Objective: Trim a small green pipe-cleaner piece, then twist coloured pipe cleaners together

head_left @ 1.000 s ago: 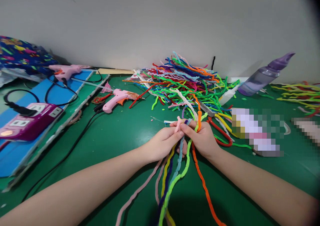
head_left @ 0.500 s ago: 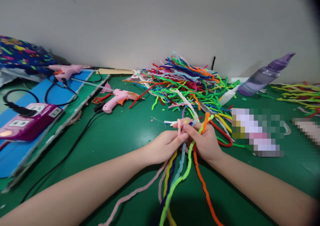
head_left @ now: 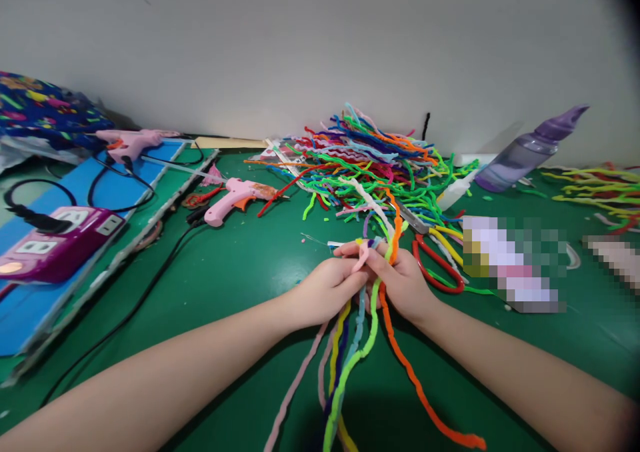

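My left hand and my right hand meet over the green table, fingertips nearly together, both closed on a bunch of pipe cleaners. Between the left thumb and fingers a pink pipe cleaner bends into a small loop. Under the right thumb run a lime green pipe cleaner and an orange pipe cleaner. Yellow, dark blue and light blue strands hang below, toward the table's near side. A white pipe cleaner sticks up beyond the fingers. The fingers hide where the strands cross.
A heap of pipe cleaners lies against the wall. Red-and-yellow-handled scissors rest right of my hands. A purple bottle stands behind. To the left are a pink glue gun, its cord, and a purple power strip.
The orange strand's upper end has straightened and points up, and its lower end has swung into view. The pink loop tilts lower, and the long pink tail has moved right.
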`<state>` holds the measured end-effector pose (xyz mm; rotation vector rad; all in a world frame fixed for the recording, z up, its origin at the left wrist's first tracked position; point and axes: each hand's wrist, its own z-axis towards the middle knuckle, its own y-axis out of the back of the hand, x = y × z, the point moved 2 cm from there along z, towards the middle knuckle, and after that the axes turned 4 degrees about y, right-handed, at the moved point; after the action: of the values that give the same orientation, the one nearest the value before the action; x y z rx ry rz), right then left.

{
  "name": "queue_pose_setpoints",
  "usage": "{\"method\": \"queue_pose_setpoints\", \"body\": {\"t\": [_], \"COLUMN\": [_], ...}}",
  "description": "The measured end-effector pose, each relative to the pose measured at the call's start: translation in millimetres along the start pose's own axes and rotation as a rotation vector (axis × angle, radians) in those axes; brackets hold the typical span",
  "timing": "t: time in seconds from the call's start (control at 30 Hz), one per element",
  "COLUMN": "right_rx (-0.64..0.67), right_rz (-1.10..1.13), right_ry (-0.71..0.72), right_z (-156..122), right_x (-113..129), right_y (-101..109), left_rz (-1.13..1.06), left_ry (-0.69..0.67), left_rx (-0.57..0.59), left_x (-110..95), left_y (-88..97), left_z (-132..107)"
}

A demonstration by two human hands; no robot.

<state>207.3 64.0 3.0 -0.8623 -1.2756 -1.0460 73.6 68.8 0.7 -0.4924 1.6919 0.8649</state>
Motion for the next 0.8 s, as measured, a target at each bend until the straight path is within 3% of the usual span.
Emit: {"method": "queue_pose_setpoints", "body": {"t": [0.23, 0.47, 0.57, 0.8], "right_rx": [0.075, 0.147, 0.162, 0.008], "right_rz": [0.009, -0.124, -0.110, -0.030], "right_ry": [-0.127, 0.075, 0.070, 0.072], "right_z": [0, 2, 2, 1], "right_x": [-3, 8, 8, 4], "right_y": [-2, -5, -6, -4], "left_rz": [-0.146, -0.099, -0.084, -0.066], "left_ry": [0.033, -0.011, -0.011, -0.063], "left_rx": [-0.068, -0.061, -0.053, -0.167], "left_x": [0, 0, -1, -4], "left_y": [-0.4, 1.1, 0.8, 1.8], "left_z": [1, 0, -1, 0]}}
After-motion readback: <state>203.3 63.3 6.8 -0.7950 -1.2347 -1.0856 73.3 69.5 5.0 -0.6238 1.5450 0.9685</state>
